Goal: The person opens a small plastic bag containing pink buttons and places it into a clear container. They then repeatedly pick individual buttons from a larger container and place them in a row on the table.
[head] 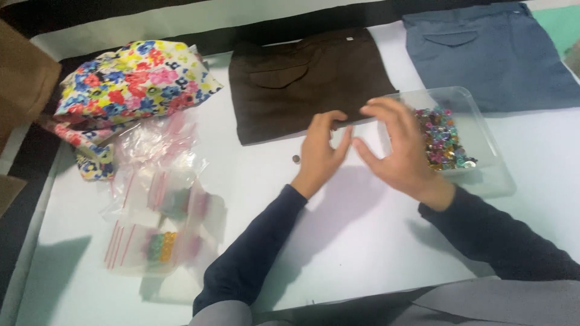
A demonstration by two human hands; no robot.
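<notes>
- Near left on the table (338,253): zip bags (154,211), some holding beads.
- Our left hand (320,151): grip loosely curled, empty, fingertips at the brown trousers (302,81) hem; small dark bead (296,159) just beside it.
- Our right hand (399,151): fingers spread, empty, hovering by the clear tray (477,121) of colourful beads (444,139).
- Far: floral bag (130,78), blue trousers (489,51).

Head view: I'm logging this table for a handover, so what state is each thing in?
Tub: open, part filled with beads.
Brown garment: folded flat.
Blue garment: folded flat.
Zip bags: heaped, some holding beads.
Left hand: on brown garment's edge.
Right hand: open, empty.
</notes>
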